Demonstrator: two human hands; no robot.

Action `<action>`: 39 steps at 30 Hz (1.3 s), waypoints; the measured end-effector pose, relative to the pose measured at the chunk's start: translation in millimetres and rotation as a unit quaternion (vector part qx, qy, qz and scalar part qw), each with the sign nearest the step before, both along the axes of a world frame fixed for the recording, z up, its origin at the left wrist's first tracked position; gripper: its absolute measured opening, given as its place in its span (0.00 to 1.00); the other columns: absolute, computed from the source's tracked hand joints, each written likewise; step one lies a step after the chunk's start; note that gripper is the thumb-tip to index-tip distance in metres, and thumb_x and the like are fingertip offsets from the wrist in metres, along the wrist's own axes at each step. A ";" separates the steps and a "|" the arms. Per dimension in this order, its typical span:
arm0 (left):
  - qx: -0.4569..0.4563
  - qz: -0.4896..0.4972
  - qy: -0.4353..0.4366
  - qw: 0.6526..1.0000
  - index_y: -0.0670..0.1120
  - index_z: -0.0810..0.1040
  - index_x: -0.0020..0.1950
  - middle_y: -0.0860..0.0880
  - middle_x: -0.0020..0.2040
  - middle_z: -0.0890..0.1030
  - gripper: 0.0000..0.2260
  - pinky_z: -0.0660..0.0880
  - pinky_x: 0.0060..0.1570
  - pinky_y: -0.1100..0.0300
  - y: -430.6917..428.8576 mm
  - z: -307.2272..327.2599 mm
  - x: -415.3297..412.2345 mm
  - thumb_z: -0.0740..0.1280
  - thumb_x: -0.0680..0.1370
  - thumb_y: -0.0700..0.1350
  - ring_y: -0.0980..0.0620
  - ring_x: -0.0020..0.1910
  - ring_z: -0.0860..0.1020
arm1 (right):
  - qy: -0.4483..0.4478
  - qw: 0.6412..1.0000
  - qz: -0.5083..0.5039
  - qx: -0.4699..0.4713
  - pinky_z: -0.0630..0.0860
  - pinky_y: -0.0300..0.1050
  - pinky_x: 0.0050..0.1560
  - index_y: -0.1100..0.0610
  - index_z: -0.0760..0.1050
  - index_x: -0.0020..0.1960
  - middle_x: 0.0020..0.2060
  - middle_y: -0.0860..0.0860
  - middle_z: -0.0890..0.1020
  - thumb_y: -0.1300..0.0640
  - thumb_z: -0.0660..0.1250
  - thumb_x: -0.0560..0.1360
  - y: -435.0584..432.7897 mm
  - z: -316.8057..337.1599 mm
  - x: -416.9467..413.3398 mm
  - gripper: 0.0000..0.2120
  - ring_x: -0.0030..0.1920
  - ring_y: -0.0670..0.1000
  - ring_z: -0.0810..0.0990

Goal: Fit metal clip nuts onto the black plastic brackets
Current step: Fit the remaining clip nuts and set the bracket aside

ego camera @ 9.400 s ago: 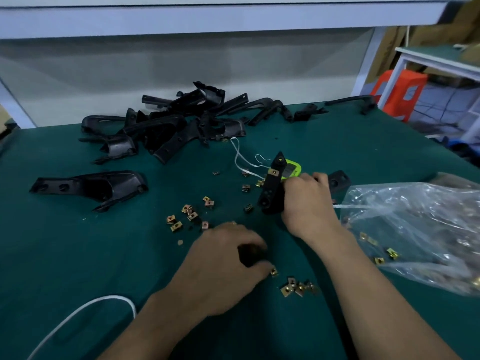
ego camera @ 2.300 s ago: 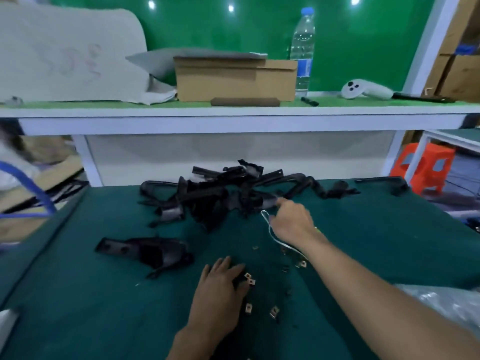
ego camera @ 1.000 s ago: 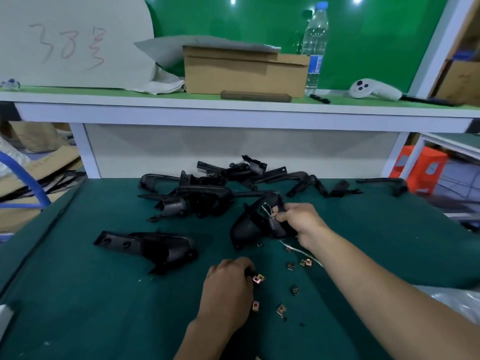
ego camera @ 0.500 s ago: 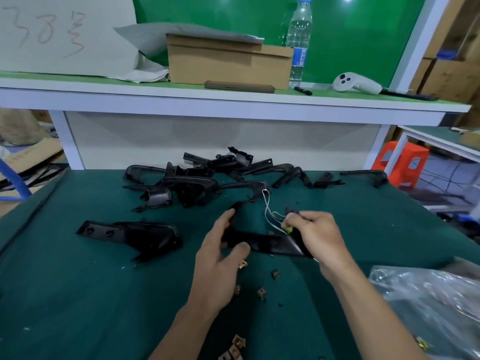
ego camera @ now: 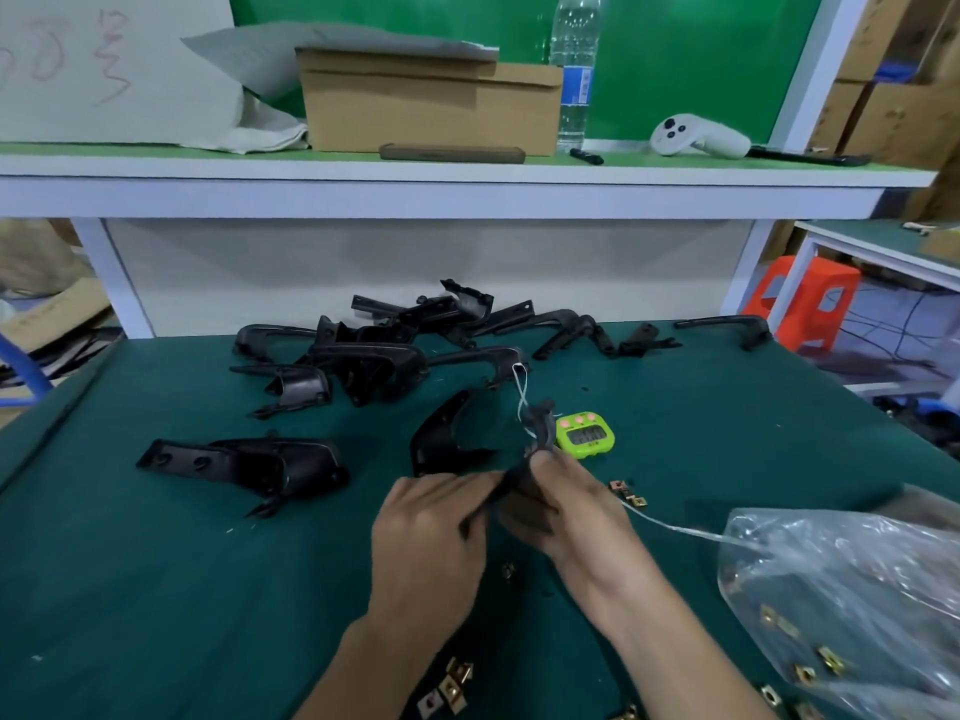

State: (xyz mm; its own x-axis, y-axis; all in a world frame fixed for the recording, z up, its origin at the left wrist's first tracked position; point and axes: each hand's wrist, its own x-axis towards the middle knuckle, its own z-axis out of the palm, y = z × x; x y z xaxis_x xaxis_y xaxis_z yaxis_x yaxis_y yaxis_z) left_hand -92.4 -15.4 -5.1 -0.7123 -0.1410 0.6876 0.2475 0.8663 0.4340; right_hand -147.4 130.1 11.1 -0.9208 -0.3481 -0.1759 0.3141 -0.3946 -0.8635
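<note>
Both hands are up in the middle, meeting over the green table [ego camera: 156,589]. The left hand [ego camera: 431,537] has its fingers curled round the near end of a black bracket [ego camera: 539,433], knuckles toward the camera. The right hand [ego camera: 571,517] pinches the same bracket from the other side, thumb on top. The bracket's far end pokes up above the fingers, just in front of a green timer [ego camera: 585,435]. Its middle is buried between the two hands, so I cannot tell whether a clip nut is on it or in either hand.

Just left of that sits a curved black piece [ego camera: 441,439]. It could be part of the held bracket or a separate one; the hands cover the place where they would join.

A thin white cord [ego camera: 675,529] runs from the neck of a clear plastic bag [ego camera: 857,589] at the right and passes behind the right hand. The bag is cut off by the frame edge. Brass-coloured clip nuts [ego camera: 628,493] lie loose beside the right hand. One is between the wrists, and more are at the bottom edge, partly hidden by the left forearm. Others glint through the bag.

Further back is a tangled pile of brackets [ego camera: 374,356], too overlapped to count. A lone bracket [ego camera: 244,465] lies apart at the left.

On the shelf above stand a cardboard box [ego camera: 431,106] and a water bottle [ego camera: 574,70] with its top cropped. Beside them lies a white controller [ego camera: 696,137].
</note>
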 end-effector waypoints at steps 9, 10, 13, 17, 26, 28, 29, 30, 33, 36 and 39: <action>0.243 -0.037 -0.030 0.969 0.61 0.85 0.49 0.67 0.46 0.84 0.06 0.76 0.50 0.63 11.5 6.0 13.3 0.71 0.77 0.50 0.63 0.49 0.82 | 0.022 0.995 0.041 0.083 0.74 0.45 0.30 0.60 0.82 0.51 0.35 0.60 0.80 0.56 0.66 0.81 5.7 1.5 0.4 0.09 0.28 0.54 0.75; 0.266 -0.020 -0.040 0.963 0.64 0.84 0.55 0.67 0.48 0.84 0.10 0.77 0.50 0.63 8.2 6.8 12.7 0.72 0.77 0.49 0.64 0.51 0.81 | 0.036 0.990 0.067 0.119 0.71 0.43 0.28 0.62 0.80 0.50 0.32 0.59 0.79 0.53 0.68 0.80 9.1 2.9 0.9 0.11 0.25 0.53 0.73; 0.347 -0.092 -0.097 0.928 0.63 0.78 0.68 0.64 0.57 0.83 0.20 0.78 0.52 0.66 -1.8 8.1 12.3 0.71 0.76 0.54 0.62 0.58 0.80 | 0.094 0.949 0.166 0.251 0.66 0.40 0.23 0.59 0.74 0.45 0.29 0.58 0.79 0.50 0.74 0.73 19.2 11.0 6.8 0.14 0.21 0.52 0.70; 0.420 -0.213 -0.140 0.871 0.46 0.87 0.47 0.50 0.40 0.85 0.15 0.77 0.43 0.56 -6.4 8.0 7.0 0.71 0.74 0.57 0.54 0.45 0.82 | 0.163 0.824 0.241 0.486 0.69 0.40 0.25 0.57 0.71 0.43 0.27 0.51 0.81 0.52 0.71 0.66 23.5 23.8 16.6 0.13 0.22 0.51 0.75; 0.441 -0.037 -0.168 0.881 0.55 0.88 0.40 0.54 0.37 0.87 0.06 0.78 0.40 0.67 -22.7 9.9 3.0 0.74 0.76 0.50 0.59 0.38 0.84 | 0.415 0.508 -0.072 0.751 0.63 0.47 0.49 0.45 0.77 0.56 0.41 0.47 0.82 0.60 0.66 0.70 10.7 5.6 12.2 0.17 0.46 0.52 0.80; 0.345 0.002 -0.219 0.913 0.58 0.87 0.41 0.59 0.37 0.86 0.05 0.77 0.41 0.67 -40.9 9.8 5.4 0.75 0.75 0.49 0.63 0.38 0.83 | 0.414 0.518 -0.044 0.747 0.63 0.46 0.55 0.43 0.76 0.61 0.44 0.47 0.83 0.64 0.63 0.68 13.4 -3.3 7.7 0.26 0.49 0.51 0.79; 0.282 0.004 -0.264 0.922 0.59 0.87 0.42 0.62 0.37 0.85 0.05 0.75 0.40 0.71 -49.1 10.5 7.6 0.75 0.74 0.48 0.65 0.38 0.82 | 0.414 0.517 -0.030 0.748 0.63 0.46 0.57 0.42 0.76 0.63 0.46 0.47 0.83 0.66 0.63 0.67 15.5 -6.4 5.1 0.29 0.50 0.51 0.79; 0.229 0.000 -0.310 0.923 0.61 0.87 0.42 0.65 0.37 0.84 0.05 0.73 0.37 0.74 -54.6 11.8 10.0 0.76 0.73 0.48 0.68 0.38 0.81 | 0.415 0.517 -0.021 0.748 0.62 0.46 0.58 0.42 0.76 0.64 0.47 0.47 0.84 0.66 0.64 0.67 17.7 -8.3 2.1 0.30 0.51 0.51 0.78; 0.158 -0.028 -0.388 0.908 0.63 0.86 0.42 0.63 0.35 0.82 0.07 0.70 0.32 0.75 -54.4 11.6 12.3 0.79 0.69 0.50 0.66 0.36 0.79 | 0.416 0.527 -0.018 0.740 0.61 0.45 0.57 0.41 0.78 0.64 0.46 0.48 0.83 0.69 0.65 0.66 22.0 -11.8 -4.0 0.33 0.52 0.52 0.77; 0.110 -0.031 -0.390 0.914 0.63 0.87 0.46 0.60 0.37 0.81 0.09 0.74 0.38 0.69 -44.5 7.1 10.1 0.79 0.68 0.51 0.63 0.38 0.79 | 0.411 0.534 -0.016 0.739 0.59 0.45 0.57 0.42 0.78 0.65 0.49 0.49 0.84 0.69 0.66 0.66 22.4 -14.5 -6.5 0.33 0.53 0.52 0.77; 0.116 -0.034 -0.371 0.921 0.61 0.87 0.48 0.61 0.42 0.82 0.07 0.76 0.45 0.68 -40.6 3.5 8.6 0.78 0.71 0.53 0.62 0.43 0.78 | 0.405 0.539 -0.012 0.739 0.59 0.44 0.59 0.42 0.77 0.66 0.50 0.49 0.83 0.69 0.66 0.67 22.5 -14.9 -7.1 0.33 0.55 0.52 0.76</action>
